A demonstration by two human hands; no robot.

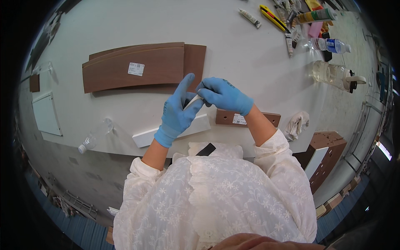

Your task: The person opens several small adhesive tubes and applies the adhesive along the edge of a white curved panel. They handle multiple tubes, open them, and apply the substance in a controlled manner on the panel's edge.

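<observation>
Both my hands wear blue gloves and meet above the near middle of the table. A small, narrow white piece [193, 101] lies between them; its exact kind does not show. My left hand [176, 113] holds it between thumb and fingers, with the index finger stretched out. At its upper right end, my right hand [225, 94] is closed, fingers curled on it. Just beyond are stacked brown curved panels [133, 68], the top one bearing a white label. Below my hands rest a long white board [175, 132] and a brown drilled strip [266, 118] with a label.
A clear bottle [96, 135] lies at the left, near a white panel [47, 114]. At the far right are a yellow cutter [273, 18], several tubes, a water bottle [331, 45] and a clear jug [333, 76]. A crumpled cloth [296, 125] sits near drilled brown blocks [329, 158].
</observation>
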